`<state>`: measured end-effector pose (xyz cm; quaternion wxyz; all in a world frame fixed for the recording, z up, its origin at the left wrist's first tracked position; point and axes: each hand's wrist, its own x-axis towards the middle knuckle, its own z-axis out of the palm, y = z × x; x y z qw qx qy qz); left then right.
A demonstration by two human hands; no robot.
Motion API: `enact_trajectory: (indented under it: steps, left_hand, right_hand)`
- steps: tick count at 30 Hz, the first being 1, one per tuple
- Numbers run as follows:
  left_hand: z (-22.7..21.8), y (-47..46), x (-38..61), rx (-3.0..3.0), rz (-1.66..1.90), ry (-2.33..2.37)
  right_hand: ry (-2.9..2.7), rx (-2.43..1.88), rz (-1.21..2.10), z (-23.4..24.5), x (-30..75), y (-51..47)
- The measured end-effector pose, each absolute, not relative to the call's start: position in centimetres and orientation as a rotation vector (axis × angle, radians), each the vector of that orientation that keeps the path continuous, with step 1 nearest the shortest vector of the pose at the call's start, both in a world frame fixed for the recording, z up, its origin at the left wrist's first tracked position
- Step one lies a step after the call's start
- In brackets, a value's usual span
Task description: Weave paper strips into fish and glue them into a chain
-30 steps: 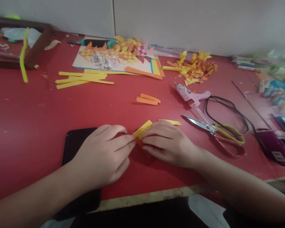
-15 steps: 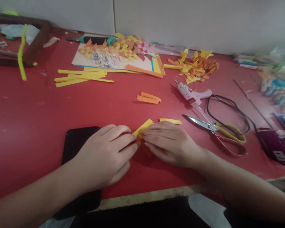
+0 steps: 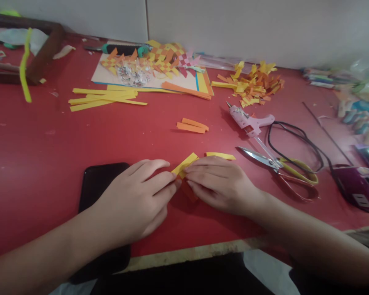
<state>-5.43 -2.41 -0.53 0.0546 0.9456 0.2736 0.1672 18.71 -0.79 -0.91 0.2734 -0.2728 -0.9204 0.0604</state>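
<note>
My left hand point(image 3: 135, 196) and my right hand point(image 3: 218, 182) meet near the front of the red table point(image 3: 49, 139). Both pinch a small piece of interlaced yellow and orange paper strips point(image 3: 184, 166), which lies on the table between the fingertips. Yellow ends stick out above my fingers and an orange end shows below them. My left forearm rests over a black phone point(image 3: 95, 184). A loose yellow strip point(image 3: 220, 155) lies just beyond my right hand.
Scissors point(image 3: 276, 166), a pink glue gun point(image 3: 249, 121) with its black cable and a purple box point(image 3: 353, 184) lie to the right. Orange strips point(image 3: 192, 125), long yellow strips point(image 3: 101, 97), woven paper pieces on a card point(image 3: 153, 61) and a scrap pile point(image 3: 252, 84) lie farther back.
Both hands stay on the woven strips; my fingertips shift slightly along them. The view has tilted a little, nothing else has moved.
</note>
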Motion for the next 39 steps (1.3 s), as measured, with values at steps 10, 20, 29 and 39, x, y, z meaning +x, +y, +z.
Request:
enact_trajectory:
  steps: [10, 20, 29, 39]
  left_hand:
    - [-0.3, -2.4, -5.4, 2.861, 0.543, 0.806]
    - [-0.7, -2.7, -5.4, 2.92, 0.51, 0.819]
    - [-1.5, -3.1, -5.1, 2.865, 0.536, 0.821]
    - [-1.8, -3.0, -5.7, 2.831, 0.512, 0.814]
  right_hand:
    - [-2.444, -0.743, 0.202, -1.1, 18.7, -0.8]
    - [-2.405, -0.764, 0.283, -1.0, 19.0, -0.6]
    - [-1.993, -1.838, -0.001, 1.9, 27.5, 5.8]
    - [-2.559, -2.01, 0.14, 1.3, 33.8, 10.2]
